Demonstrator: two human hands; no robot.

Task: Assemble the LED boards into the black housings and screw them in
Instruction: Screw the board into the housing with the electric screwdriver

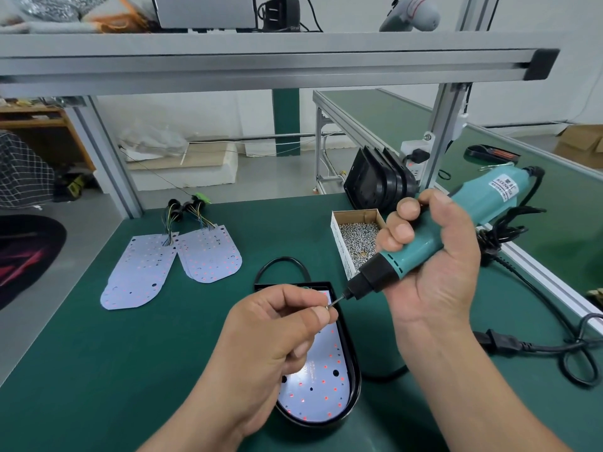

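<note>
Your left hand [277, 324] pinches a tiny silver screw [327, 307] onto the teal electric screwdriver [421, 246] your right hand [434, 256] grips, right above the black oval plastic housing [354, 383].

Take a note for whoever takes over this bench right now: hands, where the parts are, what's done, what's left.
Left hand pinches a screw at the bit tip; right hand grips the teal screwdriver.
One LED board sits in the black housing in front; driven screws cannot be told.
Left: screw this board down, then fit the loose boards into the stacked housings.
Screw box lies by the right hand.
</note>
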